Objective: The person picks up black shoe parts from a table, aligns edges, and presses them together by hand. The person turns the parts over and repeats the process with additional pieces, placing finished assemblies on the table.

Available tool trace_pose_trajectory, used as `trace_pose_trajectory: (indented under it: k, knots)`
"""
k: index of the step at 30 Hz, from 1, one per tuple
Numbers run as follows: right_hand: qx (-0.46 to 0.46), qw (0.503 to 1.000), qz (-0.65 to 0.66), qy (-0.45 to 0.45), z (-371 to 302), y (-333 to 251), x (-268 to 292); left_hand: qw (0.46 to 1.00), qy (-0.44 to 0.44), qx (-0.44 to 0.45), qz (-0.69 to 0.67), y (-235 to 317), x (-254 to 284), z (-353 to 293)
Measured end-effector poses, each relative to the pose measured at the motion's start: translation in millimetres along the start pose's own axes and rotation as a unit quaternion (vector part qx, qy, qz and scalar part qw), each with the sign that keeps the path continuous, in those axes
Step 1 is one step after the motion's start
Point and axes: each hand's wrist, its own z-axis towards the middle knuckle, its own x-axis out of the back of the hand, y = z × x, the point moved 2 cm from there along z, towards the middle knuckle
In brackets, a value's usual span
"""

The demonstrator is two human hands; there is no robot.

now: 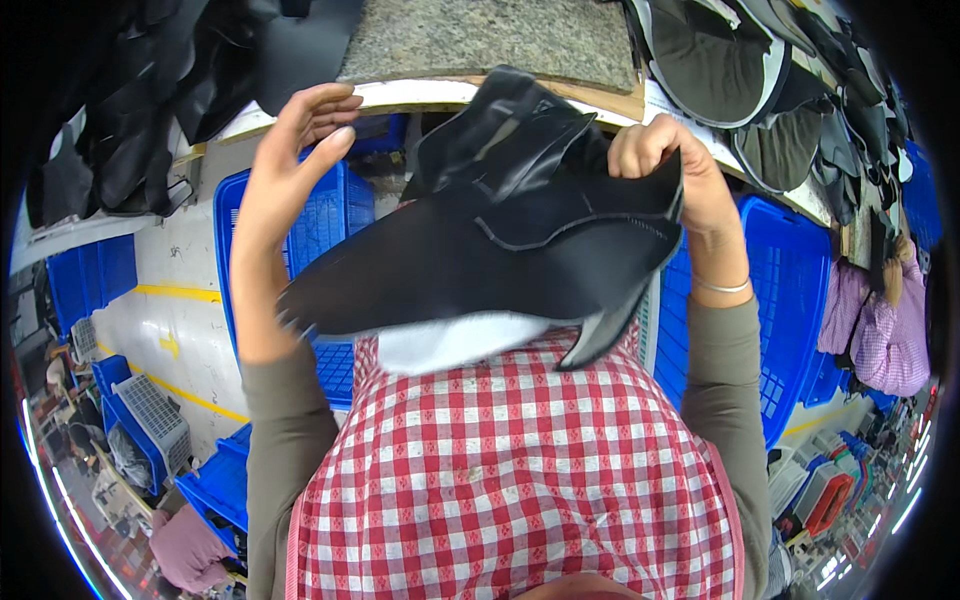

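Note:
A black stitched shoe upper (pixel 400 270) with pale seam lines hangs in front of my apron, and a white lining (pixel 450 343) shows along its lower edge. My right hand (pixel 668 160) is closed on the upper's top right corner, fingers curled over the edge. Off to the left, my left hand (pixel 305 150) is raised with thumb and fingers apart, holding nothing. Behind the upper, a folded shiny black piece (pixel 510 130) reaches toward the table edge; whether it belongs to the same upper I cannot tell.
A stone slab (pixel 490 40) lies on the worktable ahead. Black pieces (pixel 200 70) are heaped at the left, and dark uppers with pale edges (pixel 715 60) at the right. Blue crates (pixel 765 310) stand on both sides below. Another person's checked sleeve (pixel 890 335) shows far right.

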Motion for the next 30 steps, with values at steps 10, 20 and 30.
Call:
trace_pose_trajectory:
  k: [10, 20, 30]
  knots:
    - [-0.259, 0.955, -0.133, 0.050, 1, 16, -6, 0.911, -0.036, -0.338, 0.234, 38, -128, -34]
    - [-0.276, 0.863, -0.420, 0.045, 4, 2, -39, 0.906, 0.120, 0.265, -0.308, -90, -69, -17]
    - [-0.258, 0.886, -0.386, -0.017, 17, 3, -27, 0.979, -0.169, -0.035, -0.110, -5, -70, -97]
